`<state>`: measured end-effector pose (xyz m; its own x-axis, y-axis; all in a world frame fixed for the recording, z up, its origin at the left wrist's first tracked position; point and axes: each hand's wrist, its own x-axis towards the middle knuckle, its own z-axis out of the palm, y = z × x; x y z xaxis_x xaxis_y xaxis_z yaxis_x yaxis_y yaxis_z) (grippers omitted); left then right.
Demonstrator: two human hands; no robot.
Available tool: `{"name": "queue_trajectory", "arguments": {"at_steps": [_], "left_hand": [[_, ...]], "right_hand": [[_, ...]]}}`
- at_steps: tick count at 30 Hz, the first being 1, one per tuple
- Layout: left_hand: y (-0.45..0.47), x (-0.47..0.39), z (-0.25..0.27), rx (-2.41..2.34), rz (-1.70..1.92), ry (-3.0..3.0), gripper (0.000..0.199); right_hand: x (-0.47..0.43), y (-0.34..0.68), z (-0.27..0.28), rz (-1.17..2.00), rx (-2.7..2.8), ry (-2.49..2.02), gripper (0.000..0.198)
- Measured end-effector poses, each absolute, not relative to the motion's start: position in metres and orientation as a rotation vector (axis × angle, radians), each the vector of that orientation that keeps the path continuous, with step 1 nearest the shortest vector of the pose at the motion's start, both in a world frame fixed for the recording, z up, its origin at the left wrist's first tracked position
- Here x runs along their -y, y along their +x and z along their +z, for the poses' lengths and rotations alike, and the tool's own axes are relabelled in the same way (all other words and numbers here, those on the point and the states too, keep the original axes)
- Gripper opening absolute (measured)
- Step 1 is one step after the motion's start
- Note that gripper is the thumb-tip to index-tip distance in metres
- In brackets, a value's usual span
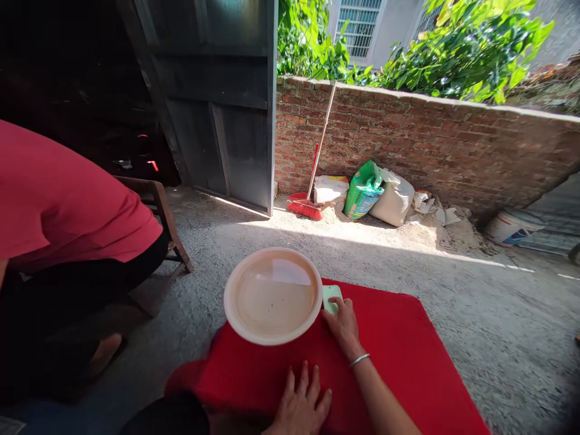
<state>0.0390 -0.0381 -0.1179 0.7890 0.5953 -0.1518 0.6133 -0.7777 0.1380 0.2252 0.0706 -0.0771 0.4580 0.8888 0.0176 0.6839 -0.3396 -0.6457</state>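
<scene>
Fingers spread and palm down, the left hand (299, 402) rests on a red cloth (394, 344), grasping nothing, while the right hand (343, 326), a silvery bangle (360, 360) at its wrist, reaches to a pale green rectangular object (332, 295). Its thumb and fingers are on that object, though from this angle one cannot tell whether they grip it or merely touch it. The green piece lies at the cloth's far edge, just beside the right rim of a pale, round basin (230, 305) of water. At left, a person in a red shirt (81, 199) leans forward at a wooden chair (165, 217), near a dark metal door (217, 121). Beyond, in sunlight, a red-bristled broom (304, 208), a green sack (361, 192) and a whitish sack (395, 198) stand along a brick wall (408, 133).
</scene>
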Motion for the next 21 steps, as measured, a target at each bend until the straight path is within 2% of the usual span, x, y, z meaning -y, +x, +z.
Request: {"name": "queue_trajectory", "arguments": {"at_steps": [3, 7, 10, 14, 17, 21], "left_hand": [[0.039, 0.039, -0.115, -0.955, -0.147, 2.732, 0.046], [0.036, 0.042, -0.117, -0.918, -0.187, 2.651, 0.057], [0.032, 0.043, -0.111, -0.922, -0.241, 2.601, 0.066], [0.032, 0.039, -0.091, -0.962, -0.374, 2.607, 0.074], [0.036, 0.039, -0.079, -0.981, -0.456, 2.662, 0.086], [0.038, 0.043, -0.075, -1.02, -0.503, 2.716, 0.089]], "right_hand": [[-0.069, 0.211, -0.076, 0.532, 1.388, -2.007, 0.023], [-0.051, 0.234, -0.063, 0.479, 1.276, -2.061, 0.03], [-0.022, 0.229, -0.056, 0.46, 1.266, -2.088, 0.028], [0.007, 0.224, -0.047, 0.466, 1.308, -2.061, 0.051], [0.03, 0.282, -0.008, 0.359, 1.122, -2.143, 0.059], [0.093, 0.407, 0.094, 0.085, 0.742, -2.29, 0.043]]}}
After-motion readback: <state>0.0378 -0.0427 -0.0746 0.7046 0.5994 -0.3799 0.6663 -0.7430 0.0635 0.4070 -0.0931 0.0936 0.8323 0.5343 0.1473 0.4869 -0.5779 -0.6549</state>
